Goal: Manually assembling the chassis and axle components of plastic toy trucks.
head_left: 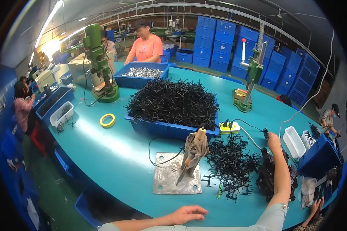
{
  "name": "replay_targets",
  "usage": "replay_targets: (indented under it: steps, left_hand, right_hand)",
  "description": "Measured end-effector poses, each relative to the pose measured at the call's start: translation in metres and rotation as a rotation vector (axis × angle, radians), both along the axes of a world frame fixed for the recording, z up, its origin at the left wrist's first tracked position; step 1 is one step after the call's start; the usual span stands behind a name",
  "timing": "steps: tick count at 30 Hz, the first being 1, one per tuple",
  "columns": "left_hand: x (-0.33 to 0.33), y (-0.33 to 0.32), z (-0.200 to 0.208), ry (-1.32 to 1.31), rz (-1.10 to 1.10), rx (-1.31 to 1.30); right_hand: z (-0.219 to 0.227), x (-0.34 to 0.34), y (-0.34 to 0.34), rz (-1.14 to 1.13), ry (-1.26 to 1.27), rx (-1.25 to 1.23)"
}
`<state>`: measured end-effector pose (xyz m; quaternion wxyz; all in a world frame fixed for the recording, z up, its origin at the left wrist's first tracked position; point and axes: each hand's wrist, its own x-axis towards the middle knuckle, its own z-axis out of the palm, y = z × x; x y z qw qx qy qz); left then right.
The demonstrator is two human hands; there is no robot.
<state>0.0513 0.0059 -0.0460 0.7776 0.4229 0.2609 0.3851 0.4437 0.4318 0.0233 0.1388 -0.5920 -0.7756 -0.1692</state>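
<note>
My left hand lies near the table's front edge, fingers stretched out and slightly apart, with nothing in it. It is in front of a square metal plate with holes in its corners. On that plate stands a cloth-wrapped tool with a wooden handle end and a pointed metal tip. My right arm reaches out to the right, and my right hand has its fingers closed on a small black part. Left of that arm spreads a loose pile of black branched plastic parts. Larger black pieces lie under the forearm.
A blue crate heaped with black parts stands mid-table. Behind it, a blue bin holds shiny metal pieces near a co-worker. Green presses stand on the table. Yellow tape, a power strip and white trays lie around.
</note>
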Motion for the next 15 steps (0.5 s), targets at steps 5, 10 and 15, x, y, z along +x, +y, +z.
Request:
replay_targets:
  steps: [5,10,15]
  left_hand:
    - [0.006,-0.004,-0.005,-0.031,0.040,0.028]
    - [0.012,-0.011,-0.006,0.082,0.018,-0.027]
    - [0.006,-0.016,0.010,0.226,0.083,0.277]
  right_hand:
    - [0.044,-0.008,-0.036,0.117,0.081,0.195]
    - [0.097,0.000,-0.107,0.248,0.236,0.482]
    - [0.140,-0.045,-0.211,0.300,0.964,0.353]
